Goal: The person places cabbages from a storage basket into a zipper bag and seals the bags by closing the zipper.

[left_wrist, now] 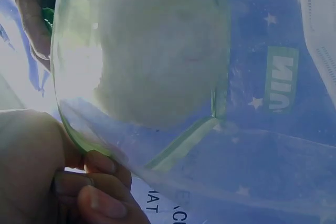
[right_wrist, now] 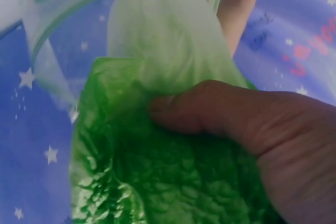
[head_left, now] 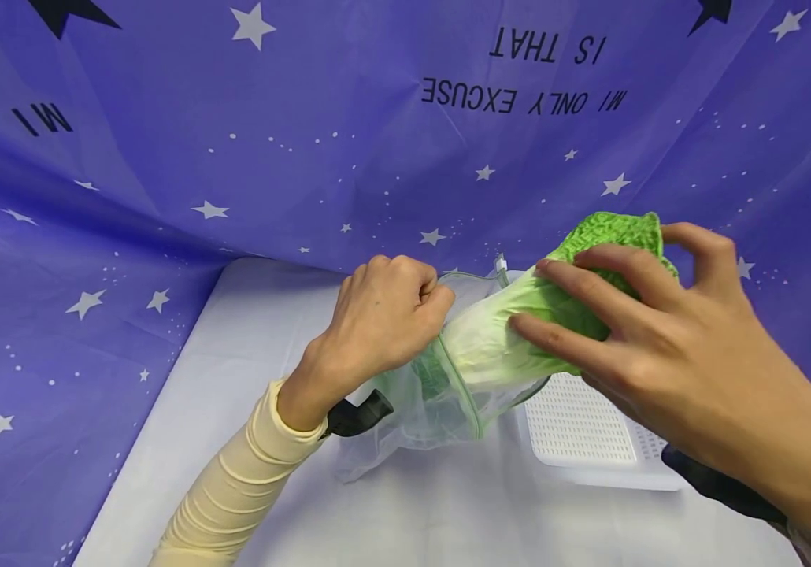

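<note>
A clear zip bag with green edging hangs open-mouthed over the table. My left hand grips its rim; in the left wrist view the fingertips pinch the green edge. With thumb and spread fingers, my right hand holds a napa cabbage by its green leafy part. The cabbage's pale base points into the bag's mouth, and the right wrist view shows the thumb across the leaves. Through the bag film, the round white base shows in the left wrist view.
A white basket with a perforated bottom stands on the white table, below and behind the cabbage. Blue cloth with stars and lettering hangs around the table's far and left sides. Black wrist straps circle the wrists.
</note>
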The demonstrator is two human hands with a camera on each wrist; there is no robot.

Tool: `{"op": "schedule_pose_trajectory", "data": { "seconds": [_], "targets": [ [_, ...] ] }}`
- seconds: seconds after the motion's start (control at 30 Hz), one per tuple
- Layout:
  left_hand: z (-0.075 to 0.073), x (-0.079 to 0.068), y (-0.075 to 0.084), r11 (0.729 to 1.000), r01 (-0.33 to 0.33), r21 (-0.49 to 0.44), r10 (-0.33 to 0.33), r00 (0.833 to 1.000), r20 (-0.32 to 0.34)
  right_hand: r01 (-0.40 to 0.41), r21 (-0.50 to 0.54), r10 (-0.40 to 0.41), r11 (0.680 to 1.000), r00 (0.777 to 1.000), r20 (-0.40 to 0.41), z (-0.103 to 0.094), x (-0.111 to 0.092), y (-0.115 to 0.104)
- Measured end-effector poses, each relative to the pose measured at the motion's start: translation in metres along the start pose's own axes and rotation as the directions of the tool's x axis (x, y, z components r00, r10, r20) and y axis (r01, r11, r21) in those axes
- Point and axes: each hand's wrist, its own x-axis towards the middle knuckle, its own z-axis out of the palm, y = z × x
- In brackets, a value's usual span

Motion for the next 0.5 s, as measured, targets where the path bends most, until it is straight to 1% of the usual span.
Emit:
{"op": "schedule_pose_trajectory", "data": {
  "seconds": [0.13,0.3,0.5],
  "targets": [
    [0.000,0.001,0.001,1.000,0.003,0.015,-0.003,1.000,0.008,0.002,0.015,-0.004,1.000,0.995,0.102,-0.002,0.012,-0.014],
    [0.001,0.001,0.002,1.000,-0.002,0.018,0.001,1.000,0.014,0.016,0.010,-0.017,1.000,0.979,0.202,-0.002,0.023,-0.022],
    [0.001,0.000,0.004,1.000,-0.017,0.006,0.017,1.000,0.016,0.027,0.009,-0.029,1.000,0.962,0.272,0.010,0.032,-0.024]
  ]
}}
